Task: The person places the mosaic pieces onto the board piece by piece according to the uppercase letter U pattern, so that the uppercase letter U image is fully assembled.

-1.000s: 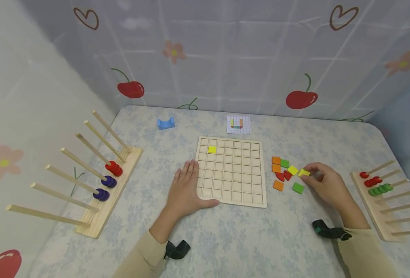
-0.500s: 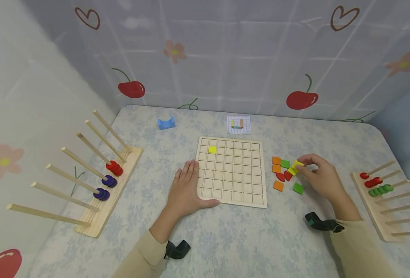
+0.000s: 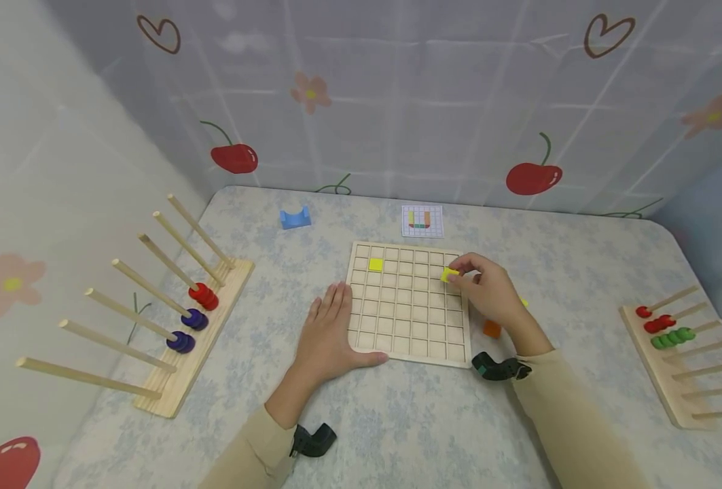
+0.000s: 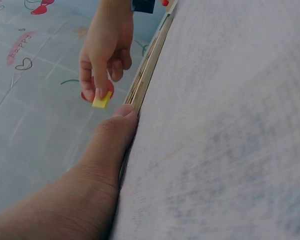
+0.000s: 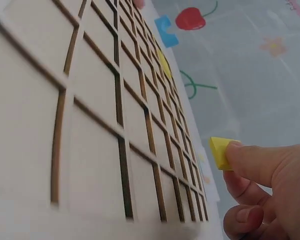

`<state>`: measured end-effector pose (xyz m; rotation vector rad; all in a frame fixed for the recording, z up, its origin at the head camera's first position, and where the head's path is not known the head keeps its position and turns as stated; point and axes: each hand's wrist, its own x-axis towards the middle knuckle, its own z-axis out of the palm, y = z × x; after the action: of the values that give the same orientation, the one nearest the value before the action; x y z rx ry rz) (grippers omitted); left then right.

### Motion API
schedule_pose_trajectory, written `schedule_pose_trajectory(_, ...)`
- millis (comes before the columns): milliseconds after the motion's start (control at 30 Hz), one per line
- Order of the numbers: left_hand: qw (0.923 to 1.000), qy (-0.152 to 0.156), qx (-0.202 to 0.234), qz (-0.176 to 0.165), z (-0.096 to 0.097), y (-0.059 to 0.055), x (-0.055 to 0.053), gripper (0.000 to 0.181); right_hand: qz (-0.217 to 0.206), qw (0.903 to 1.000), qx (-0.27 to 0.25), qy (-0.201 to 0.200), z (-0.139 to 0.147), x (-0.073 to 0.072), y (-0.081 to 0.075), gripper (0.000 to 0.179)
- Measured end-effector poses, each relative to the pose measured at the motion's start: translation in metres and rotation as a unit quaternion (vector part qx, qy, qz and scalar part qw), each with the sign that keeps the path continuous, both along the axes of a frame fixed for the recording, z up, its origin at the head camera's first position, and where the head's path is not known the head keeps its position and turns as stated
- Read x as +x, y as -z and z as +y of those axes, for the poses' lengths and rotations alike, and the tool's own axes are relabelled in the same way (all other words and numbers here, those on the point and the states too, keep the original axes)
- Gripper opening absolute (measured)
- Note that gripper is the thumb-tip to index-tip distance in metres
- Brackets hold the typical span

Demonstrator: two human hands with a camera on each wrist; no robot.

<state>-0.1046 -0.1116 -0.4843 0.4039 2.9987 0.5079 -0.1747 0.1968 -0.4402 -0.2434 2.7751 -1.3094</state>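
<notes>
Right hand [image 3: 489, 288]: one; grip clamped, thumb and finger pinching the held tile [image 3: 449, 275], yellow, which I see over the far right part of the board [image 3: 403, 312], raised off it in my right wrist view. Left hand [image 3: 327, 333]: one; grip apart, thumb spread from straight fingers; fingertips at the board's left edge, thumb at its near edge. Board: wooden, gridded, flat on the table [image 3: 397, 428]. Set tile [image 3: 375, 265]: yellow; second row from the far side, second cell from the left. Orange tile [image 3: 492, 329]: right of the board, partly hidden from me. Card [image 3: 422, 221]: printed, just beyond the board. Blue block [image 3: 295, 218]: left of the card. Left rack [image 3: 198, 346], right rack [image 3: 654, 370]: pegged, one per side.
</notes>
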Motion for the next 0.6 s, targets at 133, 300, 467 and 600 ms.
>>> schedule_pose_trajectory(133,1.0,-0.001,-0.002,-0.006,0.0,0.0,0.0,0.142,-0.002,0.9996,-0.005,-0.028,-0.029,-0.007,0.001,0.018)
schedule_pose_trajectory(300,0.9999,-0.002,-0.005,-0.01,0.001,-0.001,0.0,0.143,-0.016,0.9988,-0.014,-0.045,-0.06,-0.015,0.002,0.015)
schedule_pose_trajectory(467,1.0,-0.003,-0.007,-0.006,0.001,-0.001,-0.001,0.143,-0.018,0.998,-0.012,-0.059,-0.084,-0.021,0.004,0.014)
schedule_pose_trajectory(600,1.0,-0.001,-0.006,-0.004,0.0,0.0,-0.001,0.143,-0.017,0.9977,-0.006,-0.065,-0.098,-0.025,0.006,0.014)
